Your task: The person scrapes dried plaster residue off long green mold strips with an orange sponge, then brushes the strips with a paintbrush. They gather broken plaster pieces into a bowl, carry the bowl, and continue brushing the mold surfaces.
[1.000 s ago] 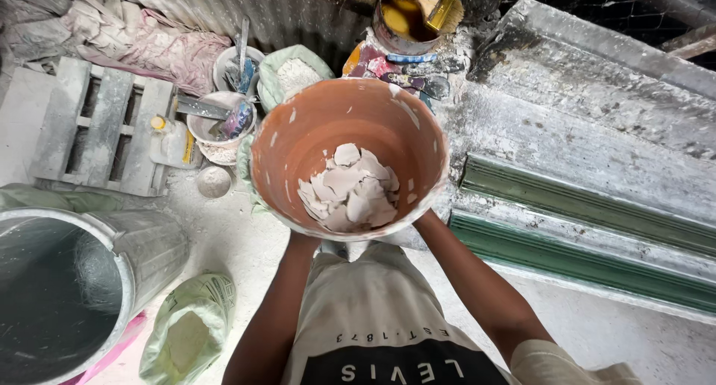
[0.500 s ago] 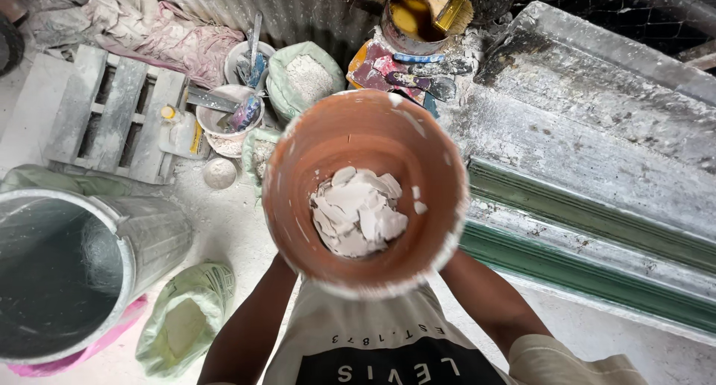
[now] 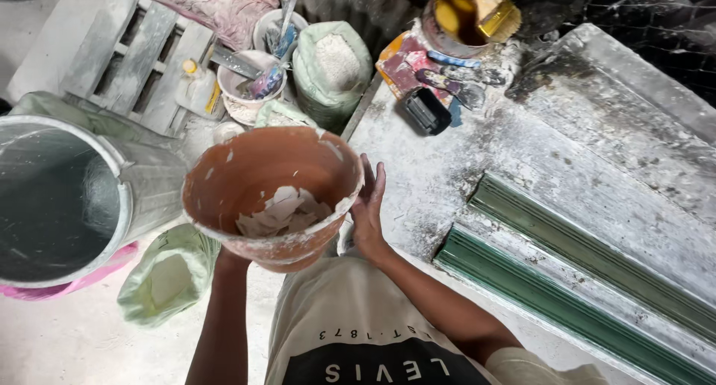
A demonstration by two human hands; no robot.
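I hold an orange-brown rubber bowl (image 3: 253, 168) in front of my chest, tilted toward the left. White plaster chips (image 3: 280, 212) lie inside it at the bottom. My right hand (image 3: 367, 206) presses flat against the bowl's right side with the fingers spread upward. My left hand (image 3: 230, 261) supports the bowl from underneath and is mostly hidden by it; only the wrist shows.
A large grey metal drum (image 3: 67, 198) stands at the left, with a green sack (image 3: 168, 277) beside it. A dusty workbench (image 3: 477, 168) at the right carries green moulding strips (image 3: 582, 273), a tin with a brush (image 3: 466, 12) and small tools. Buckets, a powder sack (image 3: 332, 64) and a pallet (image 3: 119, 57) lie beyond.
The bowl has swung down and left toward the drum and tilted. The plaster chips have slid to its low side. The camera view has shifted left.
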